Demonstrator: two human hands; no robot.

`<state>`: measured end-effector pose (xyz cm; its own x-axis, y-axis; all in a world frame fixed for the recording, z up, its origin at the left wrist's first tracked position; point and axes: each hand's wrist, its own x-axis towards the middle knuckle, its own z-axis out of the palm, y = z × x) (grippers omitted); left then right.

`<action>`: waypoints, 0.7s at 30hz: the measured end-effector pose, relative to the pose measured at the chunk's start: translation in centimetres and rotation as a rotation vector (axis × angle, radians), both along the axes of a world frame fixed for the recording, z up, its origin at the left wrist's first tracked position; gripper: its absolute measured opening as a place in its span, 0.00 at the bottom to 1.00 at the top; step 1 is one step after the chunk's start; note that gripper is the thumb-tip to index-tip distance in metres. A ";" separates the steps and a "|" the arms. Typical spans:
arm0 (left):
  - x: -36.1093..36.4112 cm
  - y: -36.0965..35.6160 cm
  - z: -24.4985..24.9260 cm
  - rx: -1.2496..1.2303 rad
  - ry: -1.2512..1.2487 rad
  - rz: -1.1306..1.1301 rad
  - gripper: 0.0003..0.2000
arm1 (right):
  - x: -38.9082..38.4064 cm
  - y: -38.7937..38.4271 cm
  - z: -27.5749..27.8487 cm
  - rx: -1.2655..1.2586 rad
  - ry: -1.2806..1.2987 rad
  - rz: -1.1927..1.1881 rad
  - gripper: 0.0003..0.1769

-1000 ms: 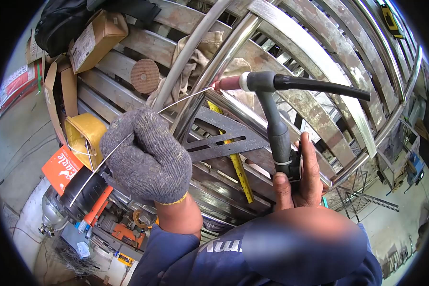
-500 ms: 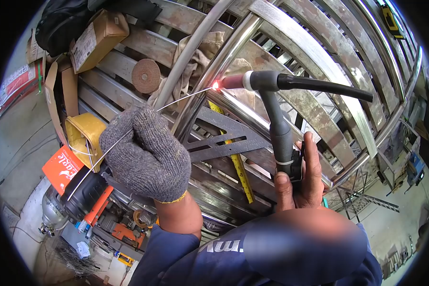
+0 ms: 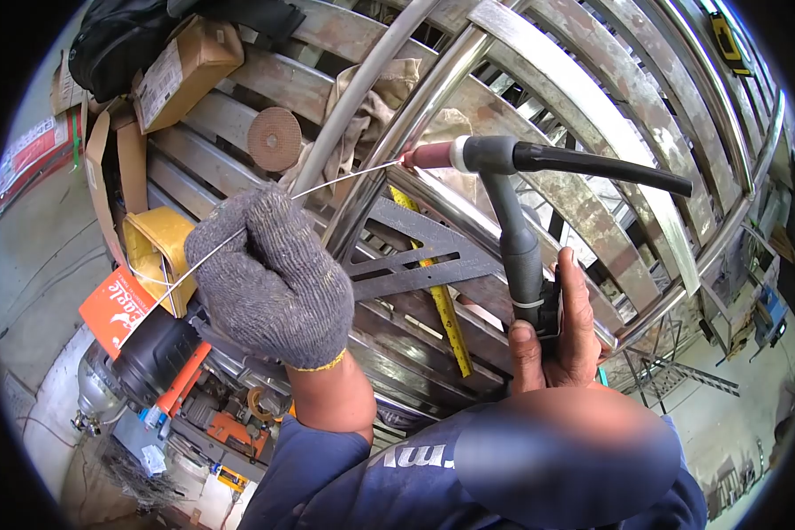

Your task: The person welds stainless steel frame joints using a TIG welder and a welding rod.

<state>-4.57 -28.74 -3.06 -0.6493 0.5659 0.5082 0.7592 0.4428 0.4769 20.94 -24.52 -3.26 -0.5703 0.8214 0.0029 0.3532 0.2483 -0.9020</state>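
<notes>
My left hand [image 3: 269, 278], in a grey knitted glove, is closed around a thin filler rod [image 3: 349, 178]. The rod's far tip reaches a joint between shiny metal tubes [image 3: 437, 84], and its tail sticks out behind the glove. Bare, my right hand [image 3: 556, 331] grips the handle of a TIG welding torch [image 3: 519, 252], thumb and a finger stretched along it. The torch's reddish nozzle [image 3: 433, 156] points left at that joint, close to the rod tip. Only a faint reddish glow shows there. Where my right palm meets the handle is partly hidden.
Slatted metal panels fill the work area. A square [image 3: 415, 256] and a yellow ruler [image 3: 446, 322] lie below the joint. Beside a cloth [image 3: 371, 97] sits a brown abrasive disc [image 3: 274, 139]. Cardboard box [image 3: 190, 75], yellow container [image 3: 159, 252] and tools stand at left.
The bright arc spot at the nozzle has faded to a dim glow. Both hands keep nearly the same place; the rod's tail behind the glove has shifted slightly.
</notes>
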 end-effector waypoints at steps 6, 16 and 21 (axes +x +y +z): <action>0.0 0.6 0.0 0.051 -0.092 0.011 0.10 | -0.2 0.5 0.2 -0.069 -0.002 0.021 0.38; 0.9 1.2 1.2 0.077 -0.255 0.032 0.08 | 0.7 -0.8 -0.7 -0.136 0.119 -0.079 0.43; 0.9 1.5 0.8 0.091 -0.237 0.002 0.08 | 0.4 0.3 -0.2 -0.033 0.061 -0.022 0.41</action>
